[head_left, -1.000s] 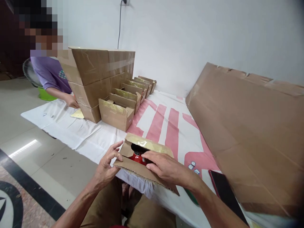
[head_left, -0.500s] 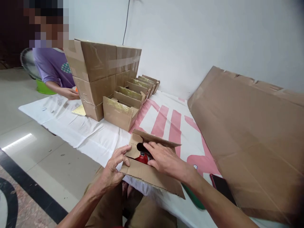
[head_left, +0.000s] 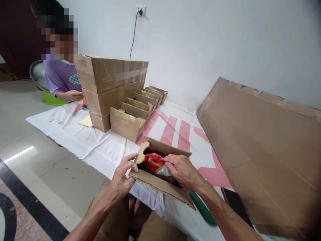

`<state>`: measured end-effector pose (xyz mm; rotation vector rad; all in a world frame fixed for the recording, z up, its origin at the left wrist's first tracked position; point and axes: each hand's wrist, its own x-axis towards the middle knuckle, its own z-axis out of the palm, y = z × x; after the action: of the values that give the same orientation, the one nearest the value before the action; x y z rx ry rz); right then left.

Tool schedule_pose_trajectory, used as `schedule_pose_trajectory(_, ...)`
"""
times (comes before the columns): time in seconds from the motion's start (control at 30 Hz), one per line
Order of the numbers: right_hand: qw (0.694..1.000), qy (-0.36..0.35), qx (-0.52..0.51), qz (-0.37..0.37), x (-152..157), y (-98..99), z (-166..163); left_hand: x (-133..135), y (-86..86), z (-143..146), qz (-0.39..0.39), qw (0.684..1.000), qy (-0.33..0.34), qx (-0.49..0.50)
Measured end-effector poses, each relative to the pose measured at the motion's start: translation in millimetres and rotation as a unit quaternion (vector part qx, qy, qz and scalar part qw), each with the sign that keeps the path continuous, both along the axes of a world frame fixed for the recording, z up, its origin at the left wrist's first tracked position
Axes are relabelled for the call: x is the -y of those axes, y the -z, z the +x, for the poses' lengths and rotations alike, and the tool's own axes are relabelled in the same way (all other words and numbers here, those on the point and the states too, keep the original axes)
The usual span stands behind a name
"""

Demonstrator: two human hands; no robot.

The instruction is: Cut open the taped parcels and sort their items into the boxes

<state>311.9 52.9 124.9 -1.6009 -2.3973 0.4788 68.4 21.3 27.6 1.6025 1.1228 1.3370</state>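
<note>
An open cardboard box (head_left: 163,190) lies in front of me at the table's near edge, its long flaps spread outward. At its left end, my left hand (head_left: 123,175) grips the corner, thumb and fingers on the cardboard. Inside the box is a red plastic packet (head_left: 154,161) with a clear lower part; its contents are too blurred to make out. My right hand (head_left: 182,169) reaches over the right side of the box, fingers pinched on the packet's upper edge.
Stacked taped cartons (head_left: 109,75) and a row of open boxes (head_left: 126,125) stand ahead to the left. A large cardboard sheet (head_left: 260,144) leans at right, near a phone (head_left: 235,204) and a green object (head_left: 202,207). Across the table sits a person in purple (head_left: 56,75).
My right hand has drawn back to the right and now pinches the red packet, more of which shows. The box's left flap is tilted up. My left hand stays at the corner.
</note>
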Motion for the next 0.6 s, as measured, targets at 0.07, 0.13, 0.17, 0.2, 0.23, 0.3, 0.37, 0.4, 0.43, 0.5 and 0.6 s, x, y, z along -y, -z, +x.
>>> schedule_pose_trajectory(0.07,0.991,0.039,-0.129,0.008,5,-4.8,14,0,-1.9,1,-0.011,1.0,0.008,0.002)
schedule_pose_trajectory(0.13,0.964,0.086,-0.251,0.024,12,-10.0,26,3,-5.0,-1,-0.028,1.0,0.001,0.003)
schedule_pose_trajectory(0.17,0.948,0.107,-0.297,0.038,16,-13.0,31,5,-8.2,-3,-0.036,0.999,-0.013,0.011)
schedule_pose_trajectory(0.2,0.934,0.122,-0.331,0.058,20,-16.4,34,9,-13.1,-6,-0.043,0.998,-0.031,0.028)
schedule_pose_trajectory(0.23,0.923,0.131,-0.351,0.083,24,-20.1,35,12,-19.9,-10,-0.048,0.996,-0.054,0.057)
schedule_pose_trajectory(0.3,0.914,0.129,-0.348,0.165,34,-27.9,34,21,-38.8,-15,-0.068,0.984,-0.087,0.138)
schedule_pose_trajectory(0.37,0.908,0.095,-0.295,0.282,44,-34.1,26,30,-61.9,-15,-0.118,0.966,-0.053,0.224)
schedule_pose_trajectory(0.4,0.903,0.057,-0.251,0.345,49,-36.0,20,33,-73.3,-13,-0.146,0.954,-0.011,0.261)
schedule_pose_trajectory(0.43,0.893,0.007,-0.202,0.403,53,-36.9,13,36,-83.5,-9,-0.169,0.94,0.038,0.293)
schedule_pose_trajectory(0.5,0.866,-0.102,-0.107,0.478,61,-35.8,0,40,-98.4,0,-0.19,0.917,0.109,0.334)
schedule_pose_trajectory(0.6,0.857,-0.188,-0.053,0.478,73,-29.5,-9,40,-104.6,12,-0.202,0.912,0.095,0.345)
